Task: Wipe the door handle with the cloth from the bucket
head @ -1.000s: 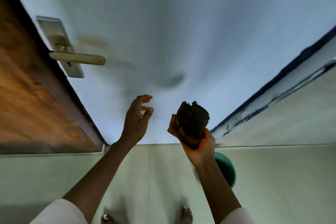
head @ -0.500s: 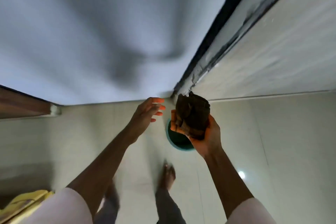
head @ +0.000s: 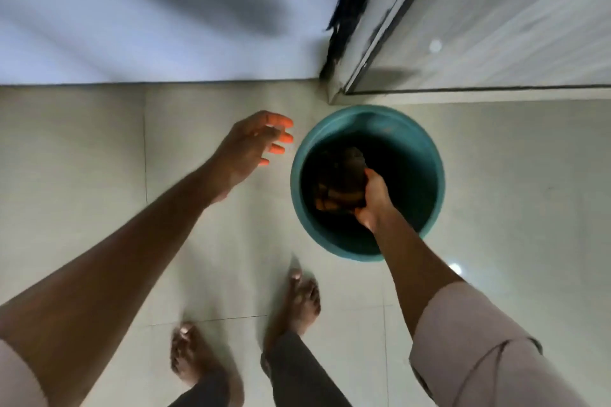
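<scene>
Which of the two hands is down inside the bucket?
The right hand, gripping the dark cloth inside the teal bucket. The left hand hangs open and empty over the floor beside it.

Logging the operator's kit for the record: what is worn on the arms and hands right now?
Both hands are bare: no gloves, rings or watch show on the left hand or the right hand. Both forearms are bare too. Each arm has a pale, light-coloured sleeve pushed up near the elbow, and the right one shows a stitched seam.

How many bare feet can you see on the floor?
2. The left foot is near the bottom edge; the right foot is ahead of it, just below the teal bucket. Both stand on the tiled floor.
</scene>
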